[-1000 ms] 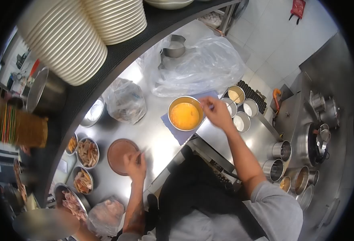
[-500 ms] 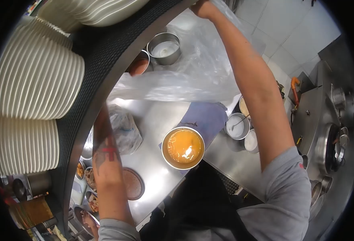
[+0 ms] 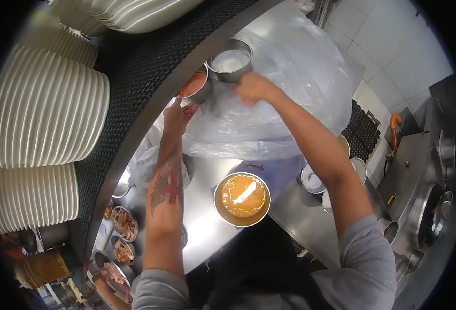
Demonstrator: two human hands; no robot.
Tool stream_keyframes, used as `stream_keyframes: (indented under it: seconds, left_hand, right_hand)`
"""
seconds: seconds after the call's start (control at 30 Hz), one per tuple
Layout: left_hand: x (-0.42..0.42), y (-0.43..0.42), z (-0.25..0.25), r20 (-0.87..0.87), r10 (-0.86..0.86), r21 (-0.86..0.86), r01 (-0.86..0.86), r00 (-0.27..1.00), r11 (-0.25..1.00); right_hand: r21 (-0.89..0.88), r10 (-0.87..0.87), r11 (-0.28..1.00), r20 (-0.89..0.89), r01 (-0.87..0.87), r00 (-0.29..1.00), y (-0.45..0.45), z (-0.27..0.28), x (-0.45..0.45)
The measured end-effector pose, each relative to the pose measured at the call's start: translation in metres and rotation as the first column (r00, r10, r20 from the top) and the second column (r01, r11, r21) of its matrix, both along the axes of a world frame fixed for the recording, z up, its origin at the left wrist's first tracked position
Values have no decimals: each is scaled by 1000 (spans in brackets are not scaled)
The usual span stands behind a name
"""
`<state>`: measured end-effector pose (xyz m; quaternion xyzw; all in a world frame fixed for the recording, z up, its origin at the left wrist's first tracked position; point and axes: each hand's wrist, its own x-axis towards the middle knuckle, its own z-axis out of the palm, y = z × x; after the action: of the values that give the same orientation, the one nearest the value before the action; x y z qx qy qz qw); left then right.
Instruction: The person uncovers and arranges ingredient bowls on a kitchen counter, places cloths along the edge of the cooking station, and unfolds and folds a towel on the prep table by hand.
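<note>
Head cam, only view: reaches fwd w/ both bare hands over bright stainless-steel counter [image 3: 202,237].

Has left hand [image 3: 179,116] at near side of round grey metal tin w/ pinkish-orange contents [image 3: 203,93], thumb & fingers apart at lower wall, prob. touching. Can't tell if clamped or just resting there.

Has right hand [image 3: 251,89] curled, fingers drawn in, right next to round grey metal tin w/ white contents [image 3: 233,76]. Can't tell if touching or gripping anything; too blurred.

Key relation: find orange tin just past left fingertips, up-frame & a bit to frame right of left hand, so nearer to left than to right. Find white tin up-frame & to frame left of right hand, so nearer to right. Read no long axis on either: round from above. See tins side by side, approx. touching; can't rule out thin gap.

Place both tins at top centre, by crumpled clear plastic sheeting [image 3: 290,119]; put orange tin close to edge of black textured shelf [image 3: 150,85], partly hidden.

Nearer body: see round metal bowl w/ glossy yellow-orange liquid [image 3: 243,222], overlapping blue-purple cloth [image 3: 290,170], clear of both hands. Lower left: note another person's hand [image 3: 102,285] by pale pink raw meat [image 3: 113,273].
</note>
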<state>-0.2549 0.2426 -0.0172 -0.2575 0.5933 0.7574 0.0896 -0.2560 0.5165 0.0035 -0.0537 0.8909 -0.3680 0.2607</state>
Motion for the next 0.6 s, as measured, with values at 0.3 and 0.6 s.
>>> stream_keyframes:
  seconds: [0.3,0.6]
  left_hand:
    - [-35,31,-35,-61,172,199,-157,983,967]
    - [-3,-10,-19,-411,-223,-232,135,884,963]
  right_hand:
    - [-537,-816,367,206,760,540,13,-31,-56]
    - [-339,-789,574,13,745,614,26,-9,-32]
